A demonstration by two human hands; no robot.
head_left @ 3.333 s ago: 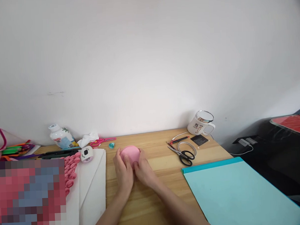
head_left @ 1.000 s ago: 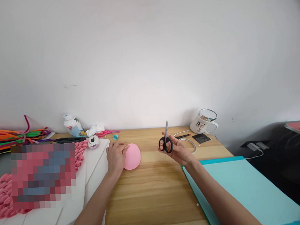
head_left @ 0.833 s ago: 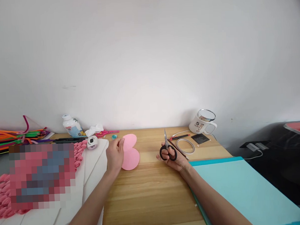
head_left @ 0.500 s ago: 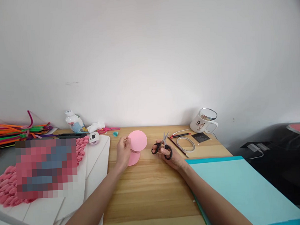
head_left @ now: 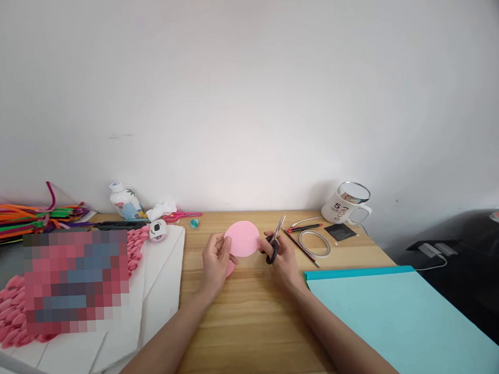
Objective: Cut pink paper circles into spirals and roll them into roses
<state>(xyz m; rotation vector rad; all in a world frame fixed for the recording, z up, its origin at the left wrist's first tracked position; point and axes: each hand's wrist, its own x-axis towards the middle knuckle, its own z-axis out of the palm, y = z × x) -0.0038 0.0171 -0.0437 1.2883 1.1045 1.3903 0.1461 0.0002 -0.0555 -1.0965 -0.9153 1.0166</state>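
Observation:
A round pink paper disc (head_left: 244, 238) is pinched at its left edge by my left hand (head_left: 215, 260), raised over the wooden desk. Below it, partly hidden behind my fingers, a second pink paper disc (head_left: 230, 269) lies on the desk. My right hand (head_left: 283, 257) grips a small pair of scissors (head_left: 272, 250) by the black handles. The blades point up and away, and look nearly closed. Right fingertips are close to the disc's right edge; whether they touch it I cannot tell.
On the right are a white mug (head_left: 346, 203), a coiled white cable (head_left: 315, 243), pencils (head_left: 302, 248), a black card (head_left: 340, 231) and a light-blue board (head_left: 396, 318). Leftward are white sheets (head_left: 154, 279), a pink knitted piece (head_left: 11, 318), pipe cleaners (head_left: 23, 221) and a bottle (head_left: 126, 202).
My left hand has brought the pink disc to the right, nearer the scissors. My right hand has turned the scissors, whose blades were spread and now look nearly closed.

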